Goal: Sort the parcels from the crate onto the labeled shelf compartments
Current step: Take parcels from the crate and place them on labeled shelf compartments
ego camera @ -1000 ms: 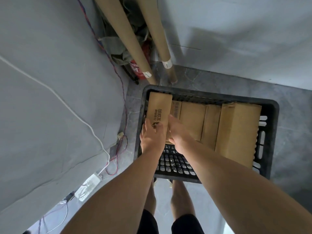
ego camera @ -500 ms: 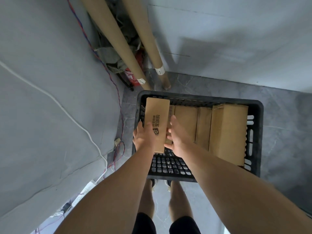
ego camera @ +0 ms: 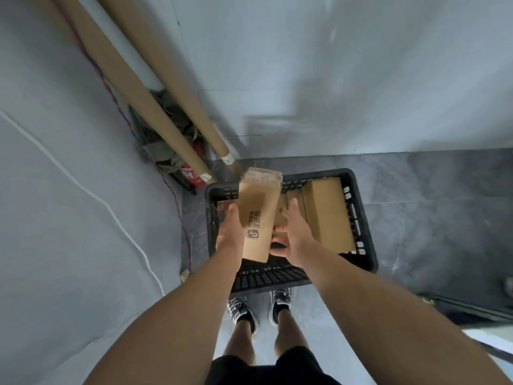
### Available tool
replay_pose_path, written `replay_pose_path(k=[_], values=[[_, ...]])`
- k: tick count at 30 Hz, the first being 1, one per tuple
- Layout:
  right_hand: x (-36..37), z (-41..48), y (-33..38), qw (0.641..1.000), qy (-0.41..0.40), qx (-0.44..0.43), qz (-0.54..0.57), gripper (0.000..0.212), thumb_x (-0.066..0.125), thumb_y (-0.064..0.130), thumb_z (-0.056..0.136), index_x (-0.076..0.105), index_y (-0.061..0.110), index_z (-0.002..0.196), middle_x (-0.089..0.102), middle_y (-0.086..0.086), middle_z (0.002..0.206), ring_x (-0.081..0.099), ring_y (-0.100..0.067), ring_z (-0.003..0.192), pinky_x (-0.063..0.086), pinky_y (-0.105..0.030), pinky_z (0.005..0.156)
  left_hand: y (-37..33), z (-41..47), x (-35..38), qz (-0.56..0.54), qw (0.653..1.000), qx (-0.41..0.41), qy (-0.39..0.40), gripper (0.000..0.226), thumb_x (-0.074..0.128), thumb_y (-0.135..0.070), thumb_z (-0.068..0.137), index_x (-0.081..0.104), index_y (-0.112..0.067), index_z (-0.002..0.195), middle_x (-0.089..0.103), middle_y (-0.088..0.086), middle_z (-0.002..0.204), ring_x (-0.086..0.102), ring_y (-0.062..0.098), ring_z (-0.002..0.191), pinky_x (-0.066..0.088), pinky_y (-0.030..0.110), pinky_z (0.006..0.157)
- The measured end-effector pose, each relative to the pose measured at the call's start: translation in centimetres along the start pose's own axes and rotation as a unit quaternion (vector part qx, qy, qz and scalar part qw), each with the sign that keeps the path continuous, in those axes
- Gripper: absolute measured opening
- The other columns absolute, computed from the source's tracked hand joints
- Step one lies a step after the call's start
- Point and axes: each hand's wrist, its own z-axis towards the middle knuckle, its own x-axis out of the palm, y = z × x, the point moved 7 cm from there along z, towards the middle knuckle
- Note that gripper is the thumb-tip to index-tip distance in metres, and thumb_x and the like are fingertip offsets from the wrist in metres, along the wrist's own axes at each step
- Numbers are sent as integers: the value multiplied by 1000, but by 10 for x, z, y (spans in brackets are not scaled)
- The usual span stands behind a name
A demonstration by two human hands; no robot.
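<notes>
A long brown cardboard parcel (ego camera: 258, 215) with black print hangs tilted over the left part of the black plastic crate (ego camera: 361, 218) on the floor. My left hand (ego camera: 230, 234) grips its left edge near the lower end. My right hand (ego camera: 293, 240) holds its right edge, fingers curled underneath. Several more cardboard parcels (ego camera: 327, 215) stand upright in the crate's right half. The crate's near floor grid is bare. No shelf is in view.
Two long cardboard tubes (ego camera: 166, 107) lean into the wall corner behind the crate, beside a red fire extinguisher (ego camera: 194, 173) and cloth. A white cable (ego camera: 83, 187) and coloured wires run down the left wall. My feet (ego camera: 258, 309) stand just before the crate.
The parcel has risen out of the crate's left end with both hands on it. The view has pulled back and up, so the crate looks smaller and my feet show.
</notes>
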Motion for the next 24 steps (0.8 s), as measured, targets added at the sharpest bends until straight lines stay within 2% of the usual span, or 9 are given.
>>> replay_pose_path(k=[2, 5, 7, 11, 13, 15, 17, 20, 24], values=[[-8, -20, 0, 1000, 15, -16, 22, 70, 21, 76, 96, 52, 30, 140, 64, -11, 121, 63, -32, 112, 53, -52, 87, 0, -6, 7, -18, 999, 3, 26, 97, 42, -100, 54, 65, -36, 123, 69, 5, 122, 67, 29, 107, 52, 47, 96], [-25, -52, 4, 995, 24, -38, 85, 80, 21, 83, 90, 57, 28, 135, 66, -12, 128, 66, -37, 112, 54, -56, 92, -28, -61, 21, -35, 996, 32, 74, 55, 36, -75, 93, 66, -33, 111, 70, -4, 108, 65, 17, 96, 47, 33, 79], [-37, -71, 13, 989, 25, -64, 130, 79, 25, 81, 91, 59, 22, 130, 65, -12, 130, 66, -37, 112, 54, -59, 93, -35, -82, 31, -48, 992, 50, 105, 42, 32, -59, 104, 64, -33, 104, 69, -6, 108, 62, 12, 96, 44, 34, 86], [-59, -105, 32, 977, 29, -112, 179, 75, 32, 77, 93, 62, 13, 116, 67, -10, 120, 61, -35, 118, 43, -64, 106, -48, -115, 42, -68, 984, 101, 131, 35, 33, -55, 105, 60, -35, 112, 65, -11, 114, 56, 3, 99, 39, 33, 104], [-68, -126, 40, 977, 38, -125, 168, 80, 30, 78, 93, 56, 13, 130, 62, -14, 131, 61, -34, 113, 43, -60, 107, -57, -131, 46, -87, 979, 122, 141, 33, 33, -52, 106, 60, -32, 110, 63, -13, 106, 55, 0, 95, 39, 32, 102], [-78, -146, 49, 975, 55, -143, 162, 75, 29, 80, 92, 42, 31, 147, 55, -20, 142, 60, -39, 115, 44, -61, 105, -65, -149, 50, -109, 971, 143, 159, 33, 35, -50, 106, 57, -29, 119, 62, -14, 104, 55, 0, 93, 40, 31, 103], [-87, -162, 54, 973, 75, -154, 154, 73, 29, 82, 90, 38, 40, 149, 51, -25, 145, 57, -43, 123, 44, -63, 104, -70, -164, 51, -116, 966, 169, 161, 36, 38, -50, 105, 55, -27, 127, 61, -13, 107, 54, 0, 96, 39, 32, 107], [-101, -182, 55, 972, 94, -160, 147, 79, 29, 83, 89, 49, 29, 143, 52, -29, 141, 57, -45, 123, 46, -65, 102, -72, -193, 51, -117, 957, 209, 163, 42, 41, -49, 105, 55, -23, 136, 60, -12, 113, 54, 5, 102, 39, 34, 109], [-126, -207, 52, 966, 85, -184, 160, 80, 36, 77, 92, 54, 9, 130, 60, -31, 126, 65, -44, 111, 51, -63, 97, -69, -232, 54, -119, 944, 245, 188, 41, 47, -43, 104, 58, -22, 137, 61, -6, 124, 51, 15, 121, 39, 42, 115]])
